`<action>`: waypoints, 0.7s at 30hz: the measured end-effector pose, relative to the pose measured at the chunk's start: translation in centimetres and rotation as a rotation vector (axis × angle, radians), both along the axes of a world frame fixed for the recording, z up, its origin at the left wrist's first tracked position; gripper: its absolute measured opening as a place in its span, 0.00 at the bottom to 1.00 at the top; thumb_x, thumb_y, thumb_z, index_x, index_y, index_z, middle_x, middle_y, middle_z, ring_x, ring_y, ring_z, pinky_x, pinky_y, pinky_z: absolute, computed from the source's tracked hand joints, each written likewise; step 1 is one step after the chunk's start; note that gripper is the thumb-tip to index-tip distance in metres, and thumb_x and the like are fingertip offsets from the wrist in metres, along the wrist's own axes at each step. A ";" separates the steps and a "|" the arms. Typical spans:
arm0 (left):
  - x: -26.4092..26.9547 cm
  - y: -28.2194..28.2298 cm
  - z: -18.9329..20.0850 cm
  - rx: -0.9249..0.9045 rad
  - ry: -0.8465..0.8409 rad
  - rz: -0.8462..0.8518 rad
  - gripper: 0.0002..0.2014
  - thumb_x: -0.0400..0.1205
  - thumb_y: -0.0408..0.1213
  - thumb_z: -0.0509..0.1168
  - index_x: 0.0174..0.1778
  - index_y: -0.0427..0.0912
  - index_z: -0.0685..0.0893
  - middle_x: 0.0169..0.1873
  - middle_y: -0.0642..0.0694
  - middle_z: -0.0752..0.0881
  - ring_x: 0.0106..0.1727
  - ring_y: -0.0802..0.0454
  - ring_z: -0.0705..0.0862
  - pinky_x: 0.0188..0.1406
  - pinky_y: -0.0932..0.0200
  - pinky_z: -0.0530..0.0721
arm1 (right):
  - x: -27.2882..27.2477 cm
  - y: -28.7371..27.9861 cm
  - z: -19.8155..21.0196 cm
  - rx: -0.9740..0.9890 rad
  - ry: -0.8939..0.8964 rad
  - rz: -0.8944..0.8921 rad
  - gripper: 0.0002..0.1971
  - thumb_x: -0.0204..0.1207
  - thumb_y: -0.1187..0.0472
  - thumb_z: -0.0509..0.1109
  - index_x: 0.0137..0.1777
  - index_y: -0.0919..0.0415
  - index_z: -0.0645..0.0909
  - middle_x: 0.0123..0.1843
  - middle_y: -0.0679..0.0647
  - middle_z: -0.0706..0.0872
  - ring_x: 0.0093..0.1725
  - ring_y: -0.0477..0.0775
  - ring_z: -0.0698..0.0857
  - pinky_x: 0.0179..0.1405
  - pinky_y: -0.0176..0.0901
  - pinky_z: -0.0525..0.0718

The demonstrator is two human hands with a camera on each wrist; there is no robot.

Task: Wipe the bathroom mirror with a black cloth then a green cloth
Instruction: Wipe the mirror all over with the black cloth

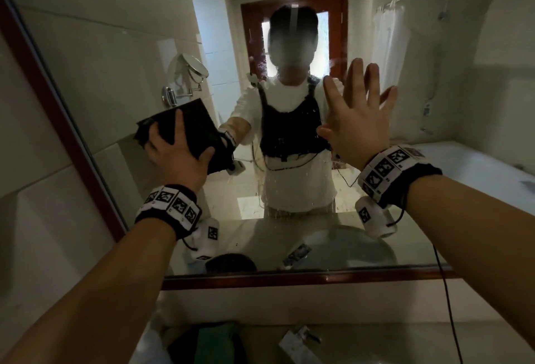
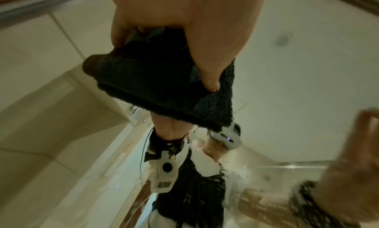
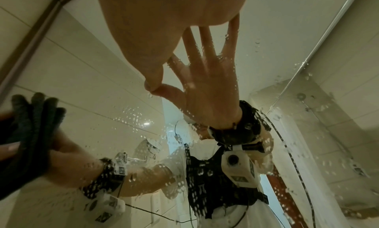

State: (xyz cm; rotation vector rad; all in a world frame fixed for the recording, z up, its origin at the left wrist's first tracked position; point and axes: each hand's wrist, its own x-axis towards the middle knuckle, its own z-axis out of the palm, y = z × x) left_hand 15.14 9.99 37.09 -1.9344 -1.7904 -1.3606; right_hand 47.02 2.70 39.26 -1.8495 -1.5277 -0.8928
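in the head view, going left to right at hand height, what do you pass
Mirror's wooden frame → black cloth gripped in the left hand → reflected person in the mirror → open right hand, fingers spread at the glass → reflected white shower curtain.

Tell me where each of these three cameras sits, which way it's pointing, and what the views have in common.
Head: worn on the head, facing the mirror and down; shows both forearms, left hand pressing the black cloth, right hand spread flat.
Left wrist: looks along the left hand at the mirror; fingers grip the black cloth.
Right wrist: looks along the right hand at the droplet-covered mirror.
Shared: all three show the black cloth and the mirror.
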 end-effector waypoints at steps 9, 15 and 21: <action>13.7 -3.1 2.9 0.188 0.337 -0.106 0.47 0.73 0.56 0.75 0.85 0.64 0.55 0.84 0.37 0.56 0.82 0.26 0.56 0.75 0.21 0.61 | 0.2 0.4 -0.1 0.011 -0.005 0.002 0.53 0.70 0.34 0.74 0.88 0.43 0.46 0.89 0.62 0.37 0.86 0.71 0.38 0.76 0.86 0.46; 14.1 -2.8 2.5 0.219 0.420 -0.120 0.44 0.73 0.58 0.74 0.83 0.66 0.58 0.85 0.40 0.56 0.83 0.28 0.55 0.75 0.21 0.60 | 0.9 0.2 -0.1 0.007 -0.025 0.001 0.52 0.70 0.31 0.72 0.88 0.42 0.45 0.89 0.61 0.37 0.87 0.69 0.37 0.76 0.85 0.45; 7.1 -1.2 2.6 0.109 0.250 -0.026 0.46 0.75 0.55 0.74 0.85 0.66 0.53 0.85 0.39 0.52 0.83 0.27 0.54 0.72 0.20 0.63 | 0.8 0.1 -0.3 0.008 -0.023 0.015 0.51 0.72 0.31 0.71 0.88 0.42 0.44 0.89 0.61 0.37 0.87 0.69 0.37 0.77 0.85 0.44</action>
